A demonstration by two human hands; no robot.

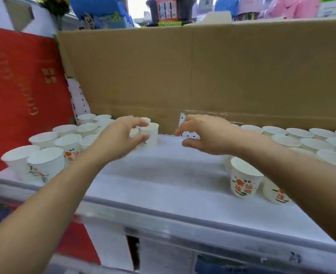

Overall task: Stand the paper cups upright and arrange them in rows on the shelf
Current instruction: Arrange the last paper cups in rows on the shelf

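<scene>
White shelf (163,175) — left hand (121,137) pinching small white paper cup (151,133), right hand (206,133) half-open, empty — clumsy nudge liable to topple crowded cups (88,129) just left of fingers.

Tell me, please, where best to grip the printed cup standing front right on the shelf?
Pinch the printed cup round its wall just under the rim, coming from the left: it stands upright, the shelf is bare there, and a neighbour cup crowds its right.

Bright, even, diffuse lighting; only faint soft shadows on white shelf (163,175). Blown-out highlight at top centre. Soft focus and motion smear throughout, worst along top and bottom edges. Wide-angle bowing toward borders.
</scene>
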